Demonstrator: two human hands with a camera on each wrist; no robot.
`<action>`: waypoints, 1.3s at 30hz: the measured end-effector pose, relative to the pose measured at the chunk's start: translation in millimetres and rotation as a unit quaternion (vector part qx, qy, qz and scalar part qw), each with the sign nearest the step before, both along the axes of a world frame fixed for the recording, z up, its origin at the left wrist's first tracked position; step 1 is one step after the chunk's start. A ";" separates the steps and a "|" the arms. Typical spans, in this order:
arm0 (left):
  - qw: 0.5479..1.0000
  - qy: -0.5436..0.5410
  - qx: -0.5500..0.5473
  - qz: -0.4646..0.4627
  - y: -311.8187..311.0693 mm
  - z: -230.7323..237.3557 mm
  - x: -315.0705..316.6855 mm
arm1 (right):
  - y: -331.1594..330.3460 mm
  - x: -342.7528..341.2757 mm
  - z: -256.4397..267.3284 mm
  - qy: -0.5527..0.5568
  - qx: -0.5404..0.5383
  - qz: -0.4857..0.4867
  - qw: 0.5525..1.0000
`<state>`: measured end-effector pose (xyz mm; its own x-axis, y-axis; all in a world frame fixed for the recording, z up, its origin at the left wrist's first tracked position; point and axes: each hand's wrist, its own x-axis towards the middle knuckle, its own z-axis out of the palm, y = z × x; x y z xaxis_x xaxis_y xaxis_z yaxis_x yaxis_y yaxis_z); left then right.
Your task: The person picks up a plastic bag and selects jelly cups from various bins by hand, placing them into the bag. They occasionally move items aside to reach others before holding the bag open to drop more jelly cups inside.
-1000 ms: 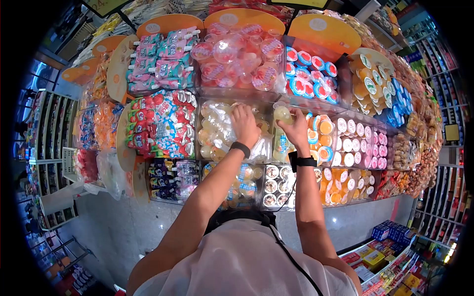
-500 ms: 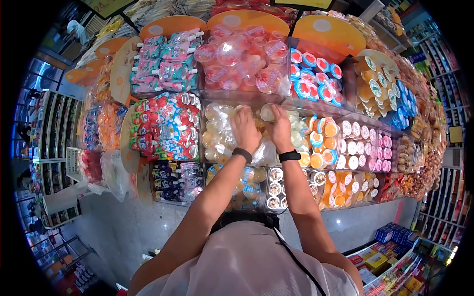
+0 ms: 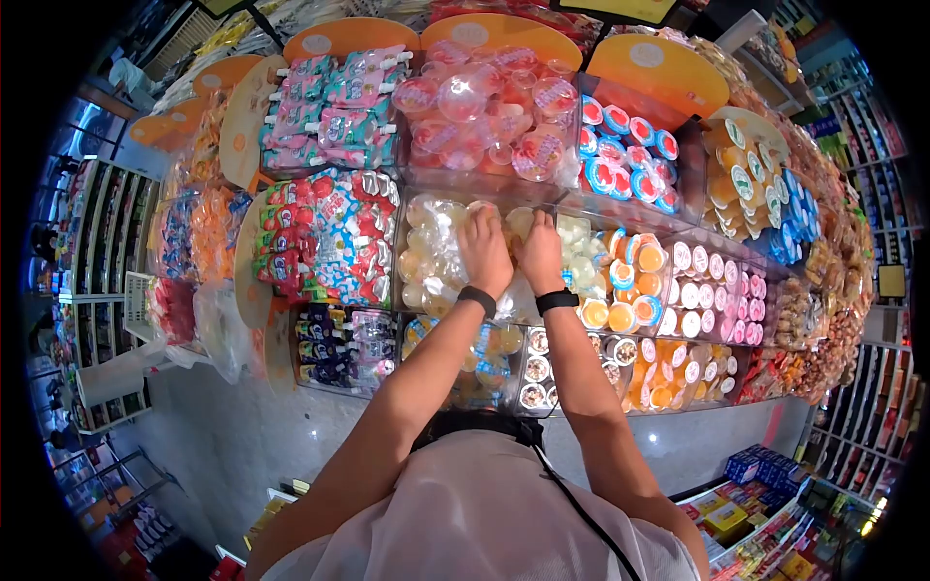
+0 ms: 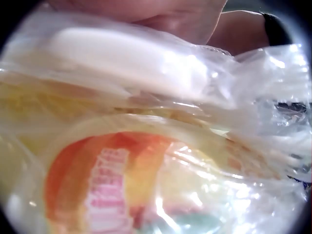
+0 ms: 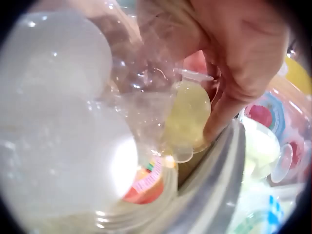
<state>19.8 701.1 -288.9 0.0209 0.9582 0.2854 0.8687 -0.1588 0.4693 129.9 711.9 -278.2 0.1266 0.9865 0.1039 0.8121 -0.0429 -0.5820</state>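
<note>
While the right hand point(image 3: 540, 257) pinches a pale yellow jelly cup point(image 5: 187, 117) inside the bin point(image 3: 398, 257), a divider point(image 5: 222, 173) stands just beside its fingers; green cups point(image 3: 578, 249) lie beyond. Left of the left hand point(image 3: 485, 257), wrapped cups point(image 3: 420, 242) lie. That hand's grip cannot be told; plastic film point(image 4: 131, 53) obstructs.

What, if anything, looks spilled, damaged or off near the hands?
No spill or damage shows. The one untidy spot: clear plastic bunched and wrinkled over a cup by the left hand, blurring its label. Possibly just a bag.
</note>
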 end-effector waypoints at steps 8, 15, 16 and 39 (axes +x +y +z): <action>1.000 -0.011 -0.012 -0.008 0.1 -3.5 -3.7 | 10.1 4.3 -29.8 -0.027 -0.062 0.021 0.997; 0.987 -0.057 -0.124 -0.085 -8.7 24.7 -56.2 | 15.1 2.6 -38.3 -0.068 -0.040 0.089 0.993; 0.988 -0.055 -0.117 -0.079 -11.8 30.6 -67.0 | 16.4 3.4 -37.9 -0.066 -0.040 0.090 0.993; 0.981 -0.192 -0.005 -0.041 -104.2 30.5 -133.8 | -81.8 36.3 23.7 0.231 0.092 -0.070 0.966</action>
<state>-114.0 596.9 -258.4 -0.0095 0.9607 0.2774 0.6128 -0.2136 0.7608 166.2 630.2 -254.5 0.3326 0.9264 0.1763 0.4571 0.0052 -0.8894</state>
